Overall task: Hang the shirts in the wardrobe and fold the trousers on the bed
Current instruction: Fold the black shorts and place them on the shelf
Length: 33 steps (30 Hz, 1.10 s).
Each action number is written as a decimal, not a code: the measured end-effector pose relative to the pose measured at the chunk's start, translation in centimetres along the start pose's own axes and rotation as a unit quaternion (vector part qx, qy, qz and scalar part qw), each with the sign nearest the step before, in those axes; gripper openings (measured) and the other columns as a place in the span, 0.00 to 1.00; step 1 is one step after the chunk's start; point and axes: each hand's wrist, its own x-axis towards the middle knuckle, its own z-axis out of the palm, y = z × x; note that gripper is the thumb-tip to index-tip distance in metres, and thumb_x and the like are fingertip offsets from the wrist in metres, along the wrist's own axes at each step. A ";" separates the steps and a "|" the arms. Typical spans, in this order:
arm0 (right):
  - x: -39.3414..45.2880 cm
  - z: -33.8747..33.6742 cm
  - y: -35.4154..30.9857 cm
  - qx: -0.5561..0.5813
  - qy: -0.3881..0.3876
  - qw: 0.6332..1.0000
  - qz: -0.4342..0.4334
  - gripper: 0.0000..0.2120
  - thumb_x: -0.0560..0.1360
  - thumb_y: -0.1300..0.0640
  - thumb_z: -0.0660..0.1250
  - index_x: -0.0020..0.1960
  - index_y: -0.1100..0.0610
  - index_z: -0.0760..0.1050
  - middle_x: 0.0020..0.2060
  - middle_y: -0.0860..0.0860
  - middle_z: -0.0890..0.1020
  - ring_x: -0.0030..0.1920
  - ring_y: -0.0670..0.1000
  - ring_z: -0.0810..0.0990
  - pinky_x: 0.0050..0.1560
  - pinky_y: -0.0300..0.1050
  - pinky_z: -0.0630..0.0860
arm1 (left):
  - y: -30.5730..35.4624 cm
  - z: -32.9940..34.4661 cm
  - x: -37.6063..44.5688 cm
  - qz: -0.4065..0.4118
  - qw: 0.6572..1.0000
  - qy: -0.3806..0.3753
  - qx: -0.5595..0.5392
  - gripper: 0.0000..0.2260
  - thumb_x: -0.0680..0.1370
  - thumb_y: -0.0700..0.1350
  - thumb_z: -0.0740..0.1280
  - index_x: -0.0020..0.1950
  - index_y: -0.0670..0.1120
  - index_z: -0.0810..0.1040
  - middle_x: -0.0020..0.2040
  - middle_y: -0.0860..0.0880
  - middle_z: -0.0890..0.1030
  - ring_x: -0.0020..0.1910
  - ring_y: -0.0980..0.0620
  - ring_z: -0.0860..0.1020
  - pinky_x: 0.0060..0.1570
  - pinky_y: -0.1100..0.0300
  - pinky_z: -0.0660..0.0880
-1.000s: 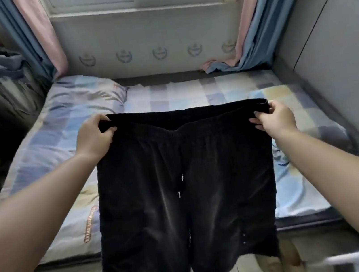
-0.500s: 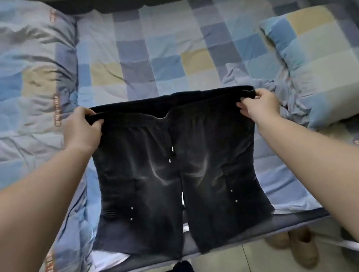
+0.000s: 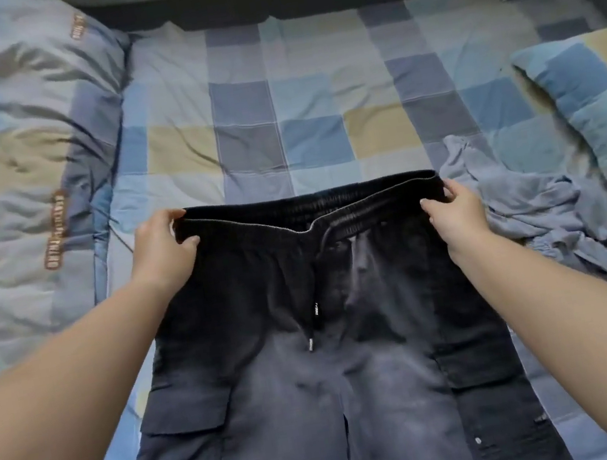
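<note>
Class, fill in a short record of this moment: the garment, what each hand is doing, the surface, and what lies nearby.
garment: black shorts, spread flat, waistband away from the person
left hand: grips the waistband's left corner
right hand: grips the waistband's right corner
surface: checked bedsheet
nearby: duvet at left, pillow at right, crumpled grey-blue cloth beside right hand
</note>
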 end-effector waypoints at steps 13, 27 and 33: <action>-11.9 21.2 3.3 -0.244 -0.357 0.892 -0.133 0.23 0.78 0.55 0.63 0.72 0.52 0.67 0.66 0.51 0.74 0.64 0.50 0.74 0.62 0.43 0.68 | -16.4 2.2 -8.0 -0.201 0.970 -0.125 -0.047 0.15 0.76 0.41 0.68 0.62 0.44 0.75 0.60 0.43 0.78 0.57 0.48 0.76 0.57 0.56 0.71; -20.8 34.9 3.8 -0.465 -0.390 0.785 -0.122 0.37 0.74 0.37 0.62 0.76 0.42 0.47 0.77 0.56 0.40 0.69 0.63 0.66 0.61 0.52 0.69 | -21.9 1.6 -18.5 0.091 0.933 -0.302 0.176 0.32 0.80 0.48 0.58 0.72 0.70 0.40 0.63 0.49 0.64 0.42 0.46 0.73 0.41 0.56 0.69; -21.0 34.2 3.4 -0.457 -0.335 0.815 -0.120 0.32 0.77 0.61 0.58 0.77 0.58 0.48 0.77 0.54 0.46 0.69 0.59 0.68 0.58 0.50 0.70 | -19.7 1.9 -21.7 0.083 0.950 -0.287 0.095 0.22 0.81 0.48 0.55 0.75 0.62 0.59 0.75 0.52 0.58 0.59 0.45 0.74 0.53 0.55 0.73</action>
